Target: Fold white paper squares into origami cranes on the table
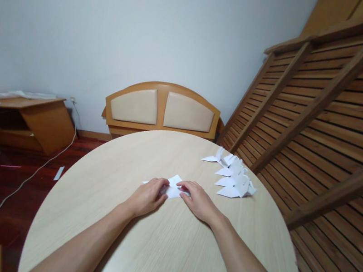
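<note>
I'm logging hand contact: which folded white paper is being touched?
The folded white paper between the left hand and right hand; the other folded papers sit clustered farther right, untouched.

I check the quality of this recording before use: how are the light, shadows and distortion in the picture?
Head view: pale glare on the near part of the round table; dark, soft-edged shadow beside the left forearm; apparent wide-angle stretching of the slatted wooden frame at right; unclear fine creases on the central white paper.
</note>
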{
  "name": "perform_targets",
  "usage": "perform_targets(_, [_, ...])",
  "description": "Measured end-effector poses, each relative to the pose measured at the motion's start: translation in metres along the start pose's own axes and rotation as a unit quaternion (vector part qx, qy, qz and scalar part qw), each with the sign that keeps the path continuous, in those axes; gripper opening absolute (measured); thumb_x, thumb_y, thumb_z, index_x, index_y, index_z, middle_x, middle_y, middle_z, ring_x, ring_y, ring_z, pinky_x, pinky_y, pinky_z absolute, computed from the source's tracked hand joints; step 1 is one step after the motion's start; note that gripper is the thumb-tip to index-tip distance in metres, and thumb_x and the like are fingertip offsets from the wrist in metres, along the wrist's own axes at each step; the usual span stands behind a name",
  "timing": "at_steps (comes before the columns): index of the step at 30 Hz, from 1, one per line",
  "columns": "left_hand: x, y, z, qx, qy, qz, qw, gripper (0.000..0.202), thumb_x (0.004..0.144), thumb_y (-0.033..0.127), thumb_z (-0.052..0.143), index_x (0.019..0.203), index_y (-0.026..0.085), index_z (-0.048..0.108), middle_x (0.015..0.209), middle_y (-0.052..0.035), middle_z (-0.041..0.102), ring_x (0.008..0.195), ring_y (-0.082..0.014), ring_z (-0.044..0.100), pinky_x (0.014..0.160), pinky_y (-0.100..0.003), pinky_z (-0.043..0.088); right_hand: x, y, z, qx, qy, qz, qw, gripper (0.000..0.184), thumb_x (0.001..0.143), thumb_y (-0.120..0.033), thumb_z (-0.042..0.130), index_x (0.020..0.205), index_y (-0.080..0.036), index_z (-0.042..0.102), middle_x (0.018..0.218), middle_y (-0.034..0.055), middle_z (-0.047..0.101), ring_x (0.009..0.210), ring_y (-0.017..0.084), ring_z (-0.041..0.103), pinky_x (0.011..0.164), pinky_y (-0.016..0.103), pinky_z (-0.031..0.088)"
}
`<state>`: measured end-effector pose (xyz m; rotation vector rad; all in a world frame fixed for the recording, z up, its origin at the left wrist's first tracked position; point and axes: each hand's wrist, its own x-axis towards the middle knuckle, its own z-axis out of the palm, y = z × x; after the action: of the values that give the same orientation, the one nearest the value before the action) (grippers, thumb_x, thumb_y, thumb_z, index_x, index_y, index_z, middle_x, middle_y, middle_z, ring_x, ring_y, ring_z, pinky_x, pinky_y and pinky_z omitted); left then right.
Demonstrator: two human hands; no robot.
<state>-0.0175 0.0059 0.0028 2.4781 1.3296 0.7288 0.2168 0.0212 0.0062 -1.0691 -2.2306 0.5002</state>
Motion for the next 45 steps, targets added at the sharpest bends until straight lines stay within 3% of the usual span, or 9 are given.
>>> perform_targets(3, [0.001, -0.001, 0.0, 0.013, 0.004, 0.027, 1.0, 0.039, 0.09, 0.021, 0.054, 0.129, 0.024, 0.052, 0.123, -0.0092, 0.063, 0.111, -0.0244, 0.059, 0.093, -0.038, 0.05, 0.0, -0.001, -0.001, -0.035, -0.001, -0.012, 0.999, 0.034, 0.093, -0.012, 0.054, 0.124, -0.023, 0.063, 0.118, 0.0075, 0.067, 0.113, 0.022, 0.059, 0.099, 0.04, 0.045])
perform_targets(6, [0.002, -0.004, 0.001, 0.045, 0.006, 0.038, 0.998, 0.03, 0.093, 0.019, 0.051, 0.12, 0.026, 0.064, 0.122, -0.0076, 0.065, 0.112, -0.0245, 0.059, 0.096, -0.038, 0.05, -0.003, -0.008, 0.0, -0.064, -0.028, -0.028, 0.997, 0.038, 0.097, -0.018, 0.05, 0.132, -0.027, 0.059, 0.135, 0.008, 0.061, 0.127, 0.023, 0.053, 0.108, 0.044, 0.039])
perform_targets(10, [0.002, -0.01, 0.003, 0.06, 0.014, 0.038, 0.997, 0.029, 0.097, 0.023, 0.049, 0.118, 0.025, 0.068, 0.125, -0.0078, 0.065, 0.115, -0.0242, 0.059, 0.099, -0.039, 0.05, -0.007, -0.019, 0.007, -0.074, -0.12, -0.039, 0.989, 0.055, 0.098, -0.045, 0.05, 0.15, -0.027, 0.041, 0.16, 0.0084, 0.033, 0.15, 0.029, 0.022, 0.121, 0.054, 0.014])
perform_targets(14, [0.001, -0.01, 0.003, 0.078, 0.01, 0.036, 0.996, 0.031, 0.098, 0.025, 0.048, 0.121, 0.025, 0.068, 0.128, -0.0081, 0.065, 0.119, -0.0244, 0.057, 0.1, -0.039, 0.05, -0.009, -0.022, 0.01, -0.103, -0.177, 0.017, 0.979, 0.08, 0.094, -0.067, 0.04, 0.157, -0.021, 0.022, 0.166, 0.0084, 0.012, 0.153, 0.029, -0.001, 0.122, 0.053, 0.0])
perform_targets(19, [0.003, -0.004, -0.001, 0.098, 0.005, 0.041, 0.994, 0.029, 0.099, 0.024, 0.046, 0.117, 0.024, 0.068, 0.128, -0.0075, 0.066, 0.118, -0.0242, 0.058, 0.1, -0.039, 0.051, -0.011, -0.014, 0.001, -0.135, -0.204, 0.098, 0.965, 0.095, 0.09, -0.078, 0.027, 0.159, -0.015, 0.011, 0.166, 0.0079, 0.001, 0.153, 0.03, -0.008, 0.122, 0.052, -0.002])
perform_targets(24, [0.003, -0.006, -0.001, 0.103, 0.014, 0.065, 0.992, 0.028, 0.099, 0.022, 0.046, 0.117, 0.022, 0.067, 0.129, -0.008, 0.065, 0.119, -0.0249, 0.058, 0.103, -0.041, 0.048, -0.009, -0.008, -0.001, -0.167, -0.156, 0.152, 0.961, 0.088, 0.095, -0.071, 0.025, 0.158, -0.009, 0.017, 0.165, 0.0121, 0.007, 0.153, 0.03, 0.0, 0.122, 0.053, 0.0])
perform_targets(28, [0.002, -0.007, -0.001, 0.085, -0.01, 0.093, 0.992, 0.031, 0.099, 0.024, 0.045, 0.122, 0.023, 0.065, 0.13, -0.0087, 0.064, 0.119, -0.0248, 0.057, 0.102, -0.042, 0.048, -0.006, -0.004, 0.001, -0.16, -0.101, 0.157, 0.969, 0.073, 0.099, -0.06, 0.027, 0.154, -0.013, 0.031, 0.164, 0.0115, 0.021, 0.152, 0.03, 0.013, 0.122, 0.054, 0.005])
perform_targets(39, [0.001, 0.006, -0.008, 0.061, -0.065, 0.153, 0.984, 0.036, 0.099, 0.025, 0.043, 0.13, 0.025, 0.061, 0.139, -0.0087, 0.058, 0.122, -0.0264, 0.053, 0.103, -0.045, 0.045, -0.002, 0.007, 0.007, -0.098, 0.012, 0.107, 0.989, 0.043, 0.093, -0.034, 0.055, 0.133, -0.017, 0.056, 0.144, 0.0144, 0.053, 0.136, 0.027, 0.045, 0.115, 0.049, 0.028])
perform_targets(45, [0.001, 0.005, -0.007, 0.064, -0.068, 0.152, 0.984, 0.036, 0.099, 0.025, 0.043, 0.131, 0.024, 0.06, 0.138, -0.0102, 0.058, 0.123, -0.0265, 0.053, 0.105, -0.046, 0.044, -0.001, 0.001, 0.007, -0.056, 0.027, 0.062, 0.996, 0.03, 0.092, -0.026, 0.057, 0.122, -0.022, 0.06, 0.127, 0.0096, 0.067, 0.121, 0.025, 0.058, 0.114, 0.054, 0.027])
